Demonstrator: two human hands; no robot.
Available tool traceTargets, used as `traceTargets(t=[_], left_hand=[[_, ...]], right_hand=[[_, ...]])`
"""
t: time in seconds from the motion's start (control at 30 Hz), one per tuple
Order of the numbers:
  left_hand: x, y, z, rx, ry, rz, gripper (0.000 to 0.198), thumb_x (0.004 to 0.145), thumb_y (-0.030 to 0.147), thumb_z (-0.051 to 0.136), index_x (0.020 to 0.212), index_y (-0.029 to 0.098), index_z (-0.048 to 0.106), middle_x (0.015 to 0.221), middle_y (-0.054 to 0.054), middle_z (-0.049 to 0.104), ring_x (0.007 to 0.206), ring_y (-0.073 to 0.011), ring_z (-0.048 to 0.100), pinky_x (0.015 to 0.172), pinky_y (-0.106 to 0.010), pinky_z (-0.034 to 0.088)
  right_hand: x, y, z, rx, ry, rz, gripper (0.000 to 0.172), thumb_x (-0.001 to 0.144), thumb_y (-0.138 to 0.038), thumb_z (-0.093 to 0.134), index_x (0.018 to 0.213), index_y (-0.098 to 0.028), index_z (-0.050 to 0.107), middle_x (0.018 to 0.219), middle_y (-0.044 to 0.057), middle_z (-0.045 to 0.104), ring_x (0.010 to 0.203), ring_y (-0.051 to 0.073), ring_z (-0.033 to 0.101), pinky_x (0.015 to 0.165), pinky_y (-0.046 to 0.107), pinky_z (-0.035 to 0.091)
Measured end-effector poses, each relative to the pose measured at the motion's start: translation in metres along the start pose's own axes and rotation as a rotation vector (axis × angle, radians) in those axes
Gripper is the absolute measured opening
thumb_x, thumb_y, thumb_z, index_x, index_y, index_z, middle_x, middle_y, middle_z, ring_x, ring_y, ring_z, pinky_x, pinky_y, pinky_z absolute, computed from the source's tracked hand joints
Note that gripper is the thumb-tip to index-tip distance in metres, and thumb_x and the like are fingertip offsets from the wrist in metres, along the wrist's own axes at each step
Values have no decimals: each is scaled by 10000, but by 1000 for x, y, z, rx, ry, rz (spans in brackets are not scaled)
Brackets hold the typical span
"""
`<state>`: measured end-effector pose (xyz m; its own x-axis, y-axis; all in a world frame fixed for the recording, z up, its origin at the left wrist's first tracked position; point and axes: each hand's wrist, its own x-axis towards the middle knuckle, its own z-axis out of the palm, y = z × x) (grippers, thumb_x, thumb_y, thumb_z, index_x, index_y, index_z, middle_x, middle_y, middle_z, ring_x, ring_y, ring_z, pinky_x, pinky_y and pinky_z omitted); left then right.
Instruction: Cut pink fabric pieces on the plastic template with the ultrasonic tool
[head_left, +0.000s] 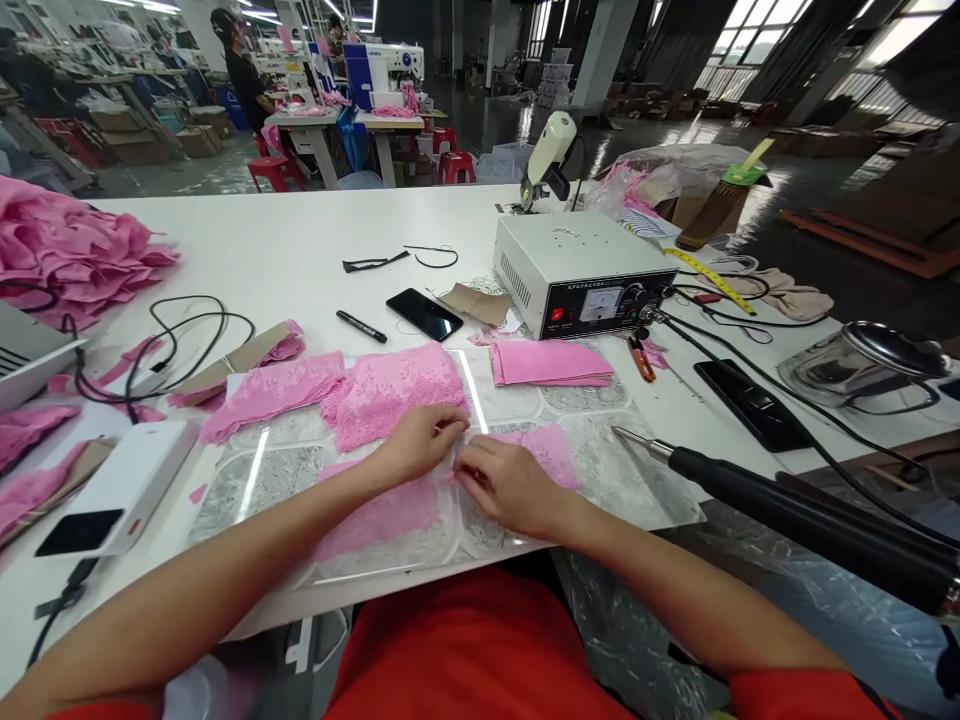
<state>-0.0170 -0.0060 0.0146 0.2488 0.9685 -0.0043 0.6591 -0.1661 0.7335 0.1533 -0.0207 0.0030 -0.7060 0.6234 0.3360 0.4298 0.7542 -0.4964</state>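
Far L, at 10 o'clock from the hands, a heap of pink fabric sits on the white tabletop, prob. parked clear of the work zone but w/in reach. At 9 o'clock a white box lies near the edge, with black cables looping beyond it. A clear sheet covers the spot right in front of the person, seemingly as a smooth work surface. Two pink lace pieces lie along its far side at 11 o'clock, likely laid aside.

The left hand curls its fingertips down and pinches the edge of the pink lace strip, which lies flat on the sheet. The right hand meets it fingertip to fingertip, fingers bent, nipping the same lace; both seem to steady it at one point. Can't tell if it's one piece or two.

At 1 o'clock sits a folded pink stack, then a white control box. At 3 o'clock a black-handled tool rests with its tip toward the hands, handy for the right one.
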Motion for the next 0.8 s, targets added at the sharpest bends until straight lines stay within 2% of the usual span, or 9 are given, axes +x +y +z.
traceTargets(t=[0.1, 0.2, 0.27, 0.37, 0.43, 0.53, 0.67, 0.73, 0.8], left_hand=[[-9, 0, -10, -98, 18, -21, 416, 912, 429, 361, 828, 145, 653, 766, -31, 681, 700, -170, 618, 632, -261, 487], [-18, 3, -12, -217, 46, -46, 431, 907, 483, 389, 890, 150, 661, 822, -40, 692, 793, -203, 642, 704, -298, 517], [-22, 5, -10, -237, 78, -34, 411, 907, 481, 417, 954, 161, 671, 917, -56, 705, 905, -231, 647, 799, -337, 523], [-22, 6, -2, -185, 113, -1, 402, 935, 453, 403, 1091, 172, 645, 1061, -85, 695, 992, -242, 642, 875, -374, 514], [-19, 6, 5, -123, 131, 39, 361, 933, 410, 431, 1123, 170, 623, 1081, -98, 683, 964, -232, 647, 845, -374, 526], [-14, 8, 20, 47, 127, 234, 267, 917, 333, 494, 1067, 163, 635, 1067, -110, 661, 974, -227, 625, 864, -378, 516], [-10, 11, 43, 259, -62, 486, 306, 901, 356, 584, 1129, 153, 617, 1179, -143, 620, 1127, -270, 570, 948, -426, 465], [-10, 12, 52, 334, -127, 532, 340, 880, 355, 626, 1154, 156, 598, 1258, -148, 592, 1209, -288, 526, 997, -452, 421], [-11, 12, 55, 367, -152, 555, 224, 900, 301, 600, 1077, 164, 615, 1266, -128, 597, 1218, -261, 524, 1040, -444, 374]], right_hand=[[20, -9, -31, 351, 144, 80, 82, 859, -165, 544, 815, -179, 613, 739, -11, 629, 629, 87, 544, 583, 210, 437], [28, -10, -61, 564, 326, 146, 70, 839, -220, 568, 791, -188, 607, 709, -25, 615, 617, 84, 557, 562, 208, 455], [21, -1, -74, 636, 441, 210, 75, 824, -259, 597, 793, -191, 607, 687, -30, 609, 587, 85, 560, 551, 218, 478], [-5, 28, -77, 656, 577, 408, 144, 802, -333, 642, 798, -194, 607, 612, -36, 609, 503, 94, 554, 503, 235, 494], [-28, 49, -70, 625, 644, 583, 206, 775, -387, 658, 813, -191, 607, 596, -20, 625, 502, 120, 578, 484, 253, 505], [-61, 71, -56, 429, 647, 775, 257, 763, -442, 631, 810, -192, 595, 582, -5, 627, 495, 139, 578, 485, 269, 497], [-91, 77, -48, 17, 535, 819, 251, 792, -449, 555, 795, -204, 606, 614, 11, 644, 545, 161, 600, 556, 288, 475], [-100, 73, -49, -130, 523, 810, 232, 800, -427, 530, 784, -208, 606, 654, 22, 664, 584, 175, 624, 590, 300, 469], [-105, 67, -53, -210, 521, 789, 219, 813, -412, 517, 791, -211, 602, 659, 22, 665, 580, 177, 625, 581, 298, 462]])
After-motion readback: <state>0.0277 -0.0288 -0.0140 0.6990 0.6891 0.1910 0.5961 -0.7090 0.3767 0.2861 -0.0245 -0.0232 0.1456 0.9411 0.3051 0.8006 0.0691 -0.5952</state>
